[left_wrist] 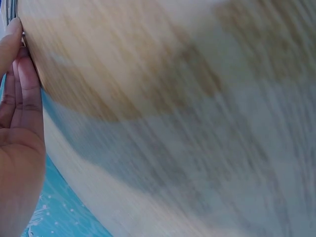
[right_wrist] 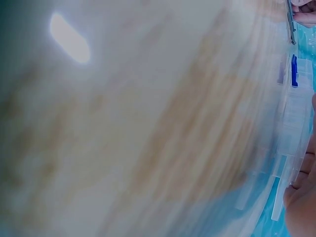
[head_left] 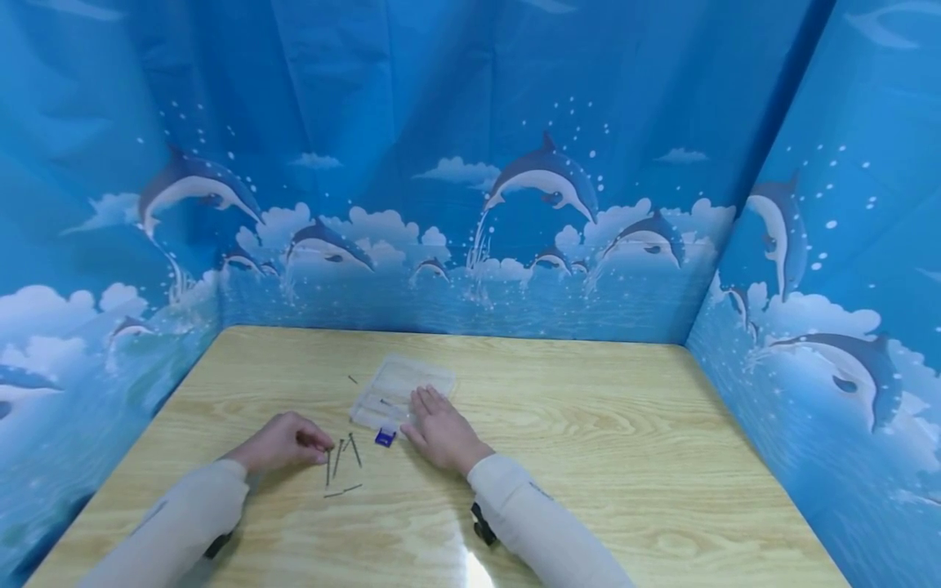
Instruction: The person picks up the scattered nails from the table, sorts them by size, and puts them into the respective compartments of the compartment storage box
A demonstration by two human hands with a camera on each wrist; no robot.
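Observation:
My left hand (head_left: 290,442) is at the left of a group of long, dark screws, its thumb and fingertips pinching the top of the leftmost long screw (head_left: 327,469). In the left wrist view that hand (left_wrist: 22,98) shows at the left edge, its fingertips against thin metal shafts. My right hand (head_left: 443,429) rests with extended fingers on the right side of a clear plastic compartment box (head_left: 400,374). A blue latch (head_left: 385,438) stands out at the box's near edge. Inside the box lies a small dark piece (head_left: 387,403).
More long screws (head_left: 355,451) lie between the left hand and the box. Two short thin pieces (head_left: 353,487) lie nearer on the wooden table (head_left: 625,457), and another short piece (head_left: 353,379) is left of the box. A dolphin-print curtain (head_left: 456,163) surrounds the table.

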